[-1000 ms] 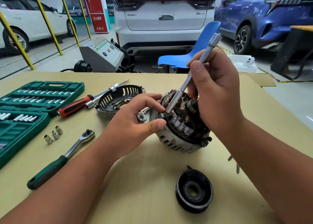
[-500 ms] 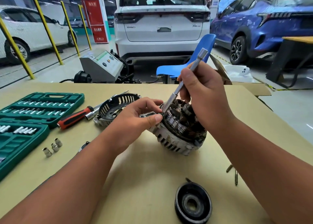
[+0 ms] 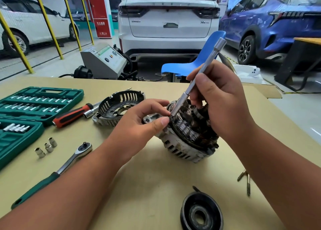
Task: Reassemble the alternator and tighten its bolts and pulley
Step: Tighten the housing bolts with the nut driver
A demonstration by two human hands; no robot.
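The alternator body (image 3: pixel 184 142) lies tilted on the cardboard-covered table (image 3: pixel 147 181), its copper windings showing. My right hand (image 3: pixel 220 104) grips a long silver extension bar (image 3: pixel 199 76) whose lower tip meets the alternator's upper left rim. My left hand (image 3: pixel 139 125) pinches at that same spot with thumb and fingers, beside the housing's mounting ear. The black end cover (image 3: pixel 119 106) lies behind my left hand. The black pulley (image 3: pixel 201 212) sits at the near edge.
A green socket case (image 3: pixel 34 108) lies open at left. Near it are a red-handled driver (image 3: pixel 74 116), a green-handled ratchet (image 3: pixel 52 174) and three loose sockets (image 3: pixel 46 147). Long bolts (image 3: pixel 245 179) lie at right. A blue chair (image 3: pixel 194 63) and parked cars stand beyond the table.
The camera view shifted slightly; my hands and the bar hold nearly the same place on the alternator rim. The ratchet is back in sight at left.
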